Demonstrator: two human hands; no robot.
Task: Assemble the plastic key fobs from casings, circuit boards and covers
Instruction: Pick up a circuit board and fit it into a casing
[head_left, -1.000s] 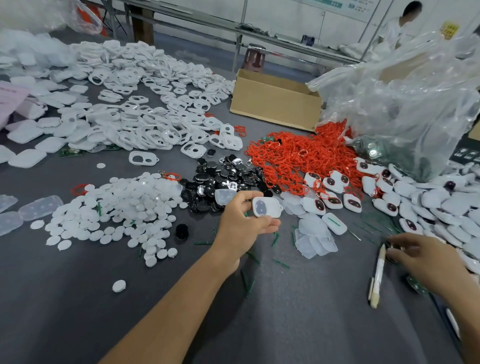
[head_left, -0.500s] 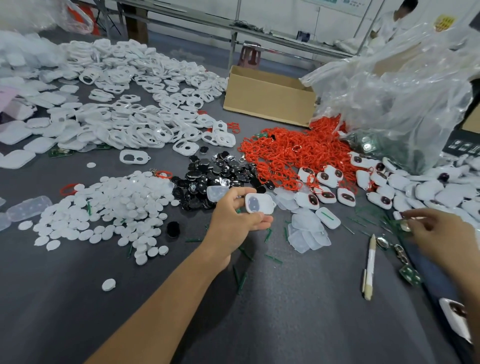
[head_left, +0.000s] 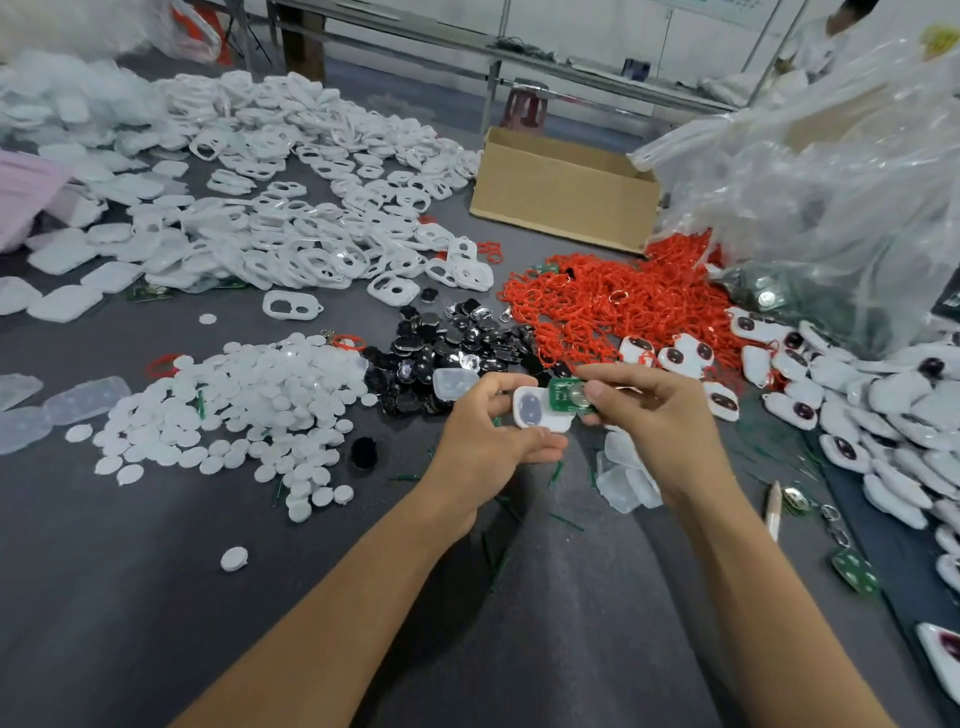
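Observation:
My left hand (head_left: 483, 436) grips a white key fob casing (head_left: 537, 410) above the grey table, its open side up. My right hand (head_left: 654, 415) pinches a small green circuit board (head_left: 568, 396) with a round silver cell, held against the casing's right end. Piles of parts lie around: white frame covers (head_left: 291, 244) at the back left, white round discs (head_left: 244, 405) at the left, black buttons (head_left: 447, 343) behind my hands, red loops (head_left: 613, 306), and assembled white fobs (head_left: 883, 410) at the right.
A cardboard box (head_left: 561, 192) stands at the back centre beside a big clear plastic bag (head_left: 831, 182). Clear plastic pads (head_left: 626, 478) lie under my right wrist. A pen (head_left: 773, 506) and a loose green board (head_left: 856, 571) lie at the right. Another person sits at the far right.
My right hand has left the table's right side and come to the centre with a green circuit board, meeting the casing in my left hand. The camera has moved closer.

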